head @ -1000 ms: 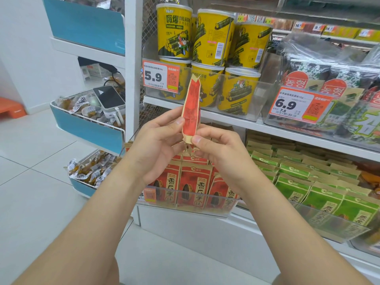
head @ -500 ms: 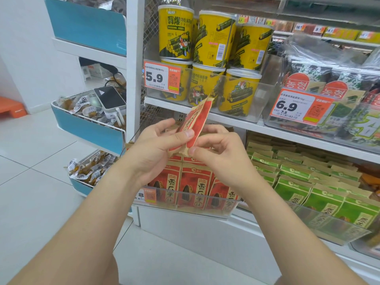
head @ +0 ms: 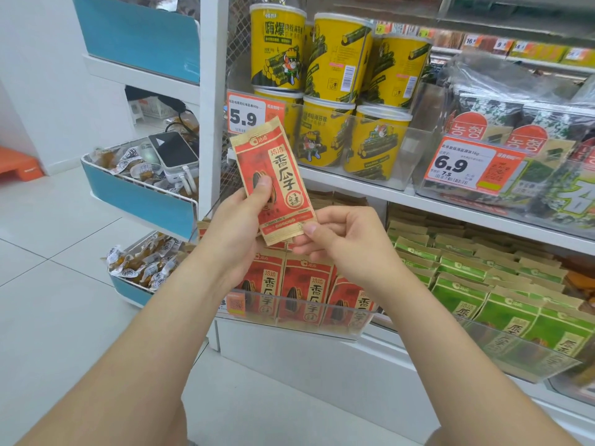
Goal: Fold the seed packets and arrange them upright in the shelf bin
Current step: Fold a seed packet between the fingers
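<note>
Two hands: both mine, bare, raised in front of the shelving with one packet between them.
Left hand (head: 238, 233): thumb pressed on the printed face, fingers curled behind, gripping the packet's left edge.
Right hand (head: 341, 243): thumb and curled fingers pinch the bottom right corner.
Seed packet (head: 273, 185): flat red and kraft-brown paper, face toward me, top leaning left, held in the air above the bin.
Shelf bin (head: 289, 320): clear hard plastic with a glossy front wall, on the lower shelf.
Red packets (head: 309, 284): standing upright in rows inside that bin.
Green packets (head: 502, 304): same paper shape, in the clear bin just to the right.
Floor (head: 48, 284): pale glossy tiles with thin grey joints.
Side baskets (head: 138, 194): blue-fronted wire trays at the left end, holding small wrapped snacks.
Upper shelf (head: 354, 185): white, flat-edged.
Yellow tubs (head: 338, 59): cylinders stacked two high in a clear tray.
Price tags (head: 248, 115): orange and white, one reading 5.9, the other 6.9.
Seaweed bags (head: 515, 117): crinkly film, far right.
</note>
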A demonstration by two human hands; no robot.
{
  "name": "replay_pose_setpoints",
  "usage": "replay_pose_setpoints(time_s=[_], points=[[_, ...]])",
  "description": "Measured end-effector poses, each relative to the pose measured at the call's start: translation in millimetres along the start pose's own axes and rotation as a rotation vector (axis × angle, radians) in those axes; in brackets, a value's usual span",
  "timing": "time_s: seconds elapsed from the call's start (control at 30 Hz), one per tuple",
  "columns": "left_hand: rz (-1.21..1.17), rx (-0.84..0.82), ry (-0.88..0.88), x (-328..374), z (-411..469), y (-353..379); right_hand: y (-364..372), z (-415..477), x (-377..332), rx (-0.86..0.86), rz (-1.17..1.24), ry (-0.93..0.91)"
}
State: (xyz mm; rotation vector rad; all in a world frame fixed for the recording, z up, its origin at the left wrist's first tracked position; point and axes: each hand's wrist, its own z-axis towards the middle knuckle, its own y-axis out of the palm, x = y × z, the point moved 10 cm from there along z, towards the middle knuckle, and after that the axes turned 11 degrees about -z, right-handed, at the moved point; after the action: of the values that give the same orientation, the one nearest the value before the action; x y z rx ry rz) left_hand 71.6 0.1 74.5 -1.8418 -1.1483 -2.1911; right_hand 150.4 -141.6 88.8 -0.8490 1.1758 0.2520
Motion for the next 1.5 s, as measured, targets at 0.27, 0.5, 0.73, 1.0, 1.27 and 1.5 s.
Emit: replay_pose_setpoints(time_s=[0.27, 0.5, 0.73, 1.0, 1.27, 1.5], points=[[-0.018, 0.102, -0.034, -2.0, -2.4, -9.6, 4.5, -5.7, -18.6, 0.102, -0.254, -0.227], [-0.033, 0.09, 0.071, 5.2, -2.9, -7.2, 0.6, -5.4, -8.7, 0.06, 0.062, -0.039], [-0.039, 0.161, 0.017, -1.5, 0.6, -18.6, 8.9, -5.1, -15.9, 0.046, 0.047, -0.119], [-0.127, 0.141, -0.062, -9.1, 3.6, -15.6, -8.0, -10.0, -30.4, 0.29, -0.178, -0.275], [-0.037, 0.135, 0.105, 5.7, -5.0, -7.0, 6.1, -14.5, -34.9, 0.147, -0.256, -0.28], [0.092, 0.142, 0.13, 8.0, -10.8, -1.7, -0.1, -12.7, -29.9, 0.225, -0.375, -0.291]])
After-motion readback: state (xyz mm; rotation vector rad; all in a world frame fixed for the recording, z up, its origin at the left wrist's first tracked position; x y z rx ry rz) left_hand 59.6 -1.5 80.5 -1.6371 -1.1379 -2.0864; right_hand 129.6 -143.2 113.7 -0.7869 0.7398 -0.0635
